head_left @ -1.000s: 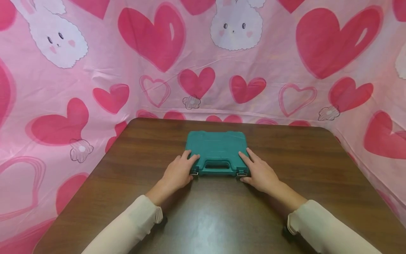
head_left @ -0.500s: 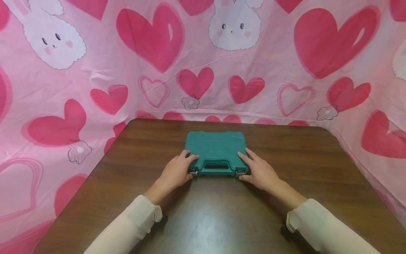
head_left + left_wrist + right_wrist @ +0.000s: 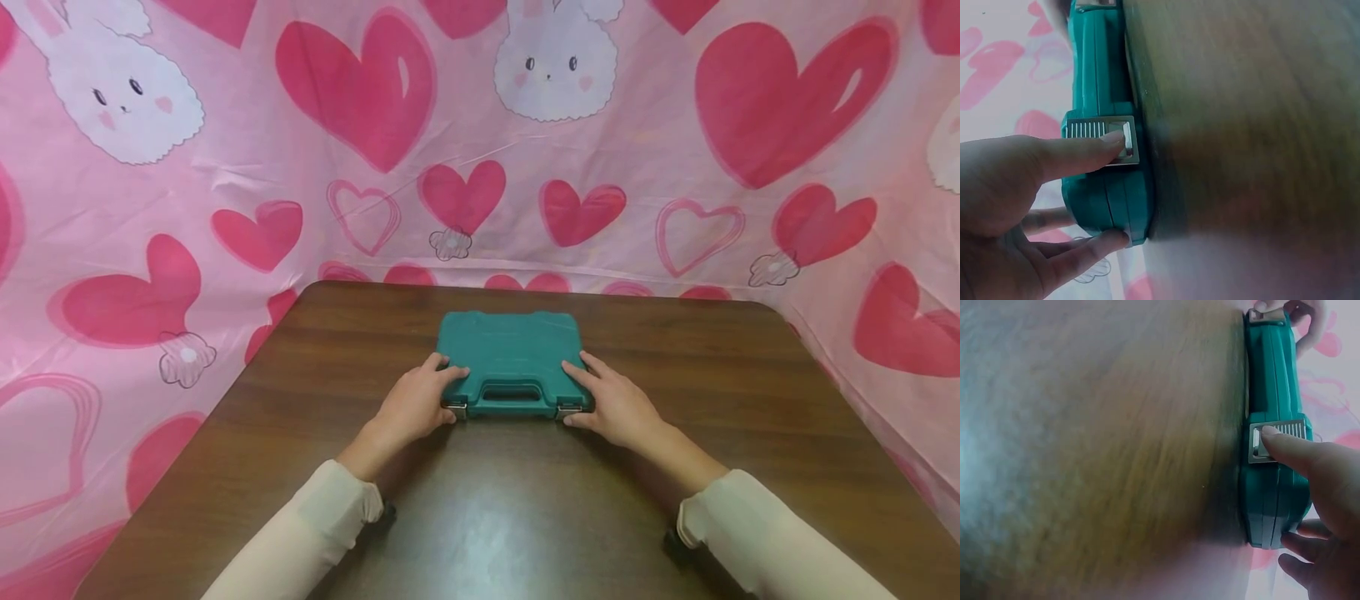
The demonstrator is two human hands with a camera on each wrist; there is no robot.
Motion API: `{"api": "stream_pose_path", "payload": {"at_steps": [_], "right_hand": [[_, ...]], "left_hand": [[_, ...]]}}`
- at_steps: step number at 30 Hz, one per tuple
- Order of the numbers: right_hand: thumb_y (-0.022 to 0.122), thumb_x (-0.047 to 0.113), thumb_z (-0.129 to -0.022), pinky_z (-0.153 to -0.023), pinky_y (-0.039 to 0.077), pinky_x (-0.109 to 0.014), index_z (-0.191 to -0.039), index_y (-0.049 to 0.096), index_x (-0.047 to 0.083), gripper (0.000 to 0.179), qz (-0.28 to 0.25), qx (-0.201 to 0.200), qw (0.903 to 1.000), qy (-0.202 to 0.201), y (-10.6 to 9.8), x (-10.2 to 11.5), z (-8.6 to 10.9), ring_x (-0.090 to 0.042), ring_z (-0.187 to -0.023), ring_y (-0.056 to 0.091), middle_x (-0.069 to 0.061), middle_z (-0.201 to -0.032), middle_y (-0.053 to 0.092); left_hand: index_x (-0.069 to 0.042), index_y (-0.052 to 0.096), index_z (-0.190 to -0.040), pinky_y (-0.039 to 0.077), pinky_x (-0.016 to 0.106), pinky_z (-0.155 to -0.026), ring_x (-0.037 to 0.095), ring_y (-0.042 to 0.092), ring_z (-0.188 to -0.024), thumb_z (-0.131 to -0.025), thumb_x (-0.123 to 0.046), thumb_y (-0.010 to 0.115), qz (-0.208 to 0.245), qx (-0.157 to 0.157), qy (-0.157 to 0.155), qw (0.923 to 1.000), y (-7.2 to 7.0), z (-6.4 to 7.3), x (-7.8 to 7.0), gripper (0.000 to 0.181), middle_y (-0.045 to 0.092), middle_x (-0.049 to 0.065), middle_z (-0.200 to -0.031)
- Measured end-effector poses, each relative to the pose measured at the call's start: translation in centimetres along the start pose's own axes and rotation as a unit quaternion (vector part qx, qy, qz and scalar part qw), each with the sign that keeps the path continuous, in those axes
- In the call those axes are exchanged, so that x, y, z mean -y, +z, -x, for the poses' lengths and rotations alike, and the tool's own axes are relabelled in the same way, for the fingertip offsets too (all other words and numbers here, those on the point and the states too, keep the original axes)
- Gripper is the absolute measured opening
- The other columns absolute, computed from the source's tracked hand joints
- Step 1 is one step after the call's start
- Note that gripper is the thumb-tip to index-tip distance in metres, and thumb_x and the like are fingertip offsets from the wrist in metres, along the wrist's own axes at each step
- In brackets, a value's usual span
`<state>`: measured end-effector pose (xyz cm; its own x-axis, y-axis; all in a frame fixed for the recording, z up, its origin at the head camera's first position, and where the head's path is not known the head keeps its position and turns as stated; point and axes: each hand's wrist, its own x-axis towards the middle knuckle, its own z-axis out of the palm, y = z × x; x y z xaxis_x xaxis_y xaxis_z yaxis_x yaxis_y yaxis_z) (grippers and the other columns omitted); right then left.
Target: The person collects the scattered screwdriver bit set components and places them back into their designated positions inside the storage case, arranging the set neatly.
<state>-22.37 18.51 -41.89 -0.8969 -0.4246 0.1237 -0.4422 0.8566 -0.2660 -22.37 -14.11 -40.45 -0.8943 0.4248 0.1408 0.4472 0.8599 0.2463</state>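
A green plastic carrying case (image 3: 510, 342) lies flat on the wooden table, its handle side facing me. My left hand (image 3: 411, 404) grips the near left corner. In the left wrist view its thumb presses the metal latch (image 3: 1102, 140), and the other fingers lie along the case's side and top. On the near right corner is my right hand (image 3: 621, 408), its thumb on the other metal latch (image 3: 1277, 439) and its fingertips against the side. Both latches lie against the case front. The inside of the case is hidden.
The brown wooden table (image 3: 495, 508) has rounded far corners. A pink cloth (image 3: 637, 142) printed with hearts and rabbits hangs behind it and along both sides.
The latches look more fully turned against the front than a second ago. Both hands keep their places on the corners; the case has not moved noticeably.
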Motion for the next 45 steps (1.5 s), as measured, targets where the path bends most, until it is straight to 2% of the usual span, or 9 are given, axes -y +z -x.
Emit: {"api": "stream_pose_path", "payload": {"at_steps": [6, 15, 24, 38, 45], "right_hand": [[0.08, 0.048, -0.077, -0.094, 0.041, -0.061, -0.149, 0.042, 0.02, 0.086, 0.003, 0.014, 0.9999, 0.007, -0.5, -0.2, 0.0, -0.042, -0.13, 0.043, -0.018, -0.152, 0.034], [0.081, 0.046, -0.076, -0.093, 0.042, -0.06, -0.146, 0.047, 0.019, 0.083, -0.005, 0.003, 1.0, -0.001, -0.6, -0.1, 0.0, -0.042, -0.129, 0.044, -0.019, -0.15, 0.037], [0.08, 0.047, -0.077, -0.095, 0.041, -0.06, -0.144, 0.051, 0.018, 0.079, -0.007, -0.005, 1.0, 0.004, -0.7, 0.0, -0.5, -0.041, -0.13, 0.043, -0.02, -0.147, 0.041], [0.072, 0.057, -0.079, -0.097, 0.038, -0.061, -0.145, 0.048, 0.021, 0.079, -0.004, -0.005, 0.9999, 0.012, -0.5, -0.7, -1.1, -0.041, -0.132, 0.04, -0.018, -0.149, 0.039], [0.071, 0.057, -0.081, -0.098, 0.037, -0.062, -0.146, 0.048, 0.022, 0.077, -0.014, -0.01, 0.9998, 0.011, -0.5, -0.9, -1.6, -0.04, -0.133, 0.04, -0.018, -0.15, 0.038]], "left_hand": [[-0.024, 0.06, -0.136, 0.049, 0.047, -0.09, 0.032, 0.059, -0.111, -0.071, -0.027, 0.089, 0.019, 0.003, 0.003, 0.9998, 0.0, -0.4, 0.6, 0.071, 0.05, 0.013, -0.134], [-0.026, 0.064, -0.131, 0.053, 0.04, -0.084, 0.027, 0.06, -0.105, -0.069, -0.027, 0.089, 0.046, 0.01, -0.013, 0.9988, -0.3, -0.6, 0.9, 0.066, 0.052, 0.007, -0.127], [-0.026, 0.065, -0.13, 0.053, 0.041, -0.085, 0.027, 0.06, -0.103, -0.069, -0.026, 0.089, 0.056, 0.016, -0.017, 0.9982, -0.3, -1.0, 1.2, 0.066, 0.052, 0.008, -0.126], [-0.025, 0.065, -0.13, 0.051, 0.043, -0.088, 0.028, 0.06, -0.105, -0.069, -0.026, 0.089, 0.066, 0.017, -0.004, 0.9977, -0.5, -2.5, 2.2, 0.065, 0.052, 0.009, -0.127], [-0.026, 0.067, -0.128, 0.05, 0.043, -0.089, 0.029, 0.058, -0.109, -0.069, -0.025, 0.089, 0.085, 0.021, -0.01, 0.9961, -0.8, -3.2, 2.8, 0.063, 0.05, 0.008, -0.129]]}}
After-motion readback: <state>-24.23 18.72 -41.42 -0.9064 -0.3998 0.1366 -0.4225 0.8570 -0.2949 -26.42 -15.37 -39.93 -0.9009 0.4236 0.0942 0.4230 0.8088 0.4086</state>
